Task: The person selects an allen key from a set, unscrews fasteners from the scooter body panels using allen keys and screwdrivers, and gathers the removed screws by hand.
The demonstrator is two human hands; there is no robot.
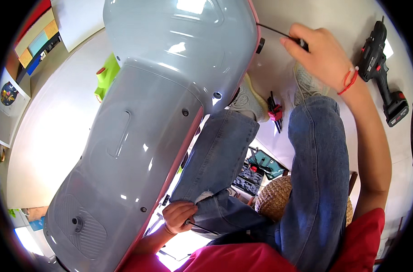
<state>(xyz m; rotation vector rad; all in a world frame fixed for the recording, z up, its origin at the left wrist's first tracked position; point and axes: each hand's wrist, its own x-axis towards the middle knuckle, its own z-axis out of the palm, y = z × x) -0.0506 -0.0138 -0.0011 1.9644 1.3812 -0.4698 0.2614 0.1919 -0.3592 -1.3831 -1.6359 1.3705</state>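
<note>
A large glossy grey plastic shell (125,136) with a pink lower edge lies across the left and middle, perhaps a ride-on toy's body. My right hand (319,50) is closed around the black handle of a screwdriver (279,32). Its thin dark shaft points left, and the tip meets the shell's pink edge at the top; the exact contact spot is too small to make out. Near my knee and beside the shell's edge, my left hand (179,216) is closed on a thin metal rod (203,228). Most of that rod's kind is hidden by the fingers.
A black cordless drill (380,68) lies on the floor at right. Between my shoes sits a hex key set (274,111) in a red holder. A tool case (261,167) shows below my legs, near a woven stool (274,195). Something bright green (107,77) stands behind the shell.
</note>
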